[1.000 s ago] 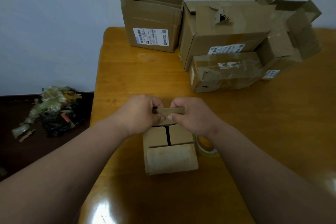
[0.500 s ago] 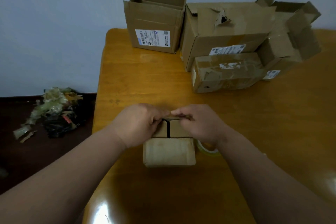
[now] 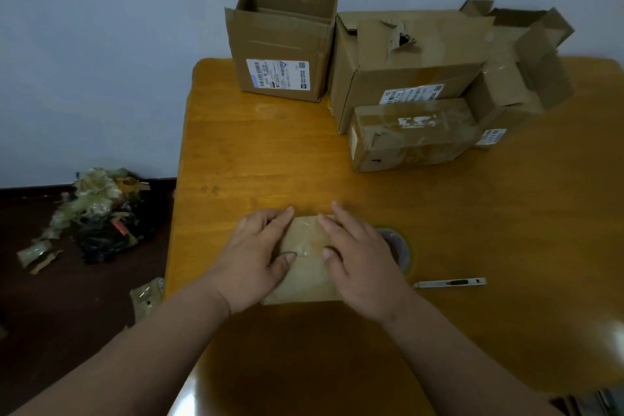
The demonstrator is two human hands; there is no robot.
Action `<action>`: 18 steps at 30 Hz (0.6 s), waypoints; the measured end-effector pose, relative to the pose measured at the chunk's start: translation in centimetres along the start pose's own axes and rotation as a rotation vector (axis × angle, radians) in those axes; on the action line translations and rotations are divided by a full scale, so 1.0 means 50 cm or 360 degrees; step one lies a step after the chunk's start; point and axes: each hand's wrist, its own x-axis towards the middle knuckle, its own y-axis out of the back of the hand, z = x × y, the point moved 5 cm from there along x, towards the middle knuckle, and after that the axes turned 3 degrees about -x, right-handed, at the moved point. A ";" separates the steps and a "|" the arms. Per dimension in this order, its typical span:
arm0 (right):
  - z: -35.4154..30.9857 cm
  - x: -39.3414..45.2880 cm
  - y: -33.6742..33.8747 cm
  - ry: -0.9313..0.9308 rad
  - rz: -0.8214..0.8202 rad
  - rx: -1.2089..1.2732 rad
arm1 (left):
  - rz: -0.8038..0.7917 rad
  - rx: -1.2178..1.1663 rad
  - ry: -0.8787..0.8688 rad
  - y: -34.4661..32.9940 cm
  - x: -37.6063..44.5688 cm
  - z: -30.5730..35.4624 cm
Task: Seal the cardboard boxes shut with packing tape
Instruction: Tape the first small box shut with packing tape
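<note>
Cardboard small box (image 3: pixel 305 260) lies on the wooden bench (image 3: pixel 256 159), flaps down, pinned under both hands. Left hand (image 3: pixel 258 255) flat on its left half, fingers (image 3: pixel 280 218) straight and slightly spread, pressing the top, holding nothing. Right hand (image 3: pixel 358 257) flat on the right half, fingers straight too, thumb tips of both hands near each other over the box middle. Tape roll (image 3: pixel 396 246) sits just right of the right hand, partly hidden by it, flat on the bench. Utility knife (image 3: pixel 450 282) lies further right of that hand, near the roll, not touching it. Well beyond the fingertips: open box (image 3: pixel 280 44) with white label, upright, top flaps up; large torn box (image 3: pixel 405 57) just beside it; taped flat box (image 3: pixel 410 133) in front of the large one; crumpled open box (image 3: pixel 520 71) at far right. Left of the left hand, off the bench, a scrap pile (image 3: pixel 98 213) lies on the dark floor (image 3: pixel 50 297).
</note>
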 end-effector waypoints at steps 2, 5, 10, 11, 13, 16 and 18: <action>-0.010 -0.014 -0.023 0.0008 -0.0038 -0.0232 | -0.0010 0.0033 0.0022 -0.012 -0.006 0.003; -0.011 -0.015 -0.039 -0.0002 -0.0038 -0.0411 | 0.0035 -0.0192 0.0100 -0.027 -0.012 0.002; -0.008 -0.010 -0.035 0.0013 -0.0075 -0.0283 | 0.0059 -0.0319 0.0126 -0.031 -0.005 -0.001; -0.003 -0.013 -0.031 -0.0037 0.0006 -0.0104 | 0.0047 -0.0335 0.0156 -0.031 -0.005 -0.003; 0.027 -0.030 -0.011 -0.0296 0.0390 0.0271 | 0.0054 -0.0408 0.0236 -0.031 -0.006 -0.005; 0.100 -0.070 -0.008 -0.0747 0.0549 0.0242 | 0.0113 -0.0651 0.0386 -0.025 -0.006 0.006; 0.135 -0.086 -0.031 -0.0812 0.0231 -0.0016 | 0.0166 -0.0837 0.0479 -0.017 -0.006 0.016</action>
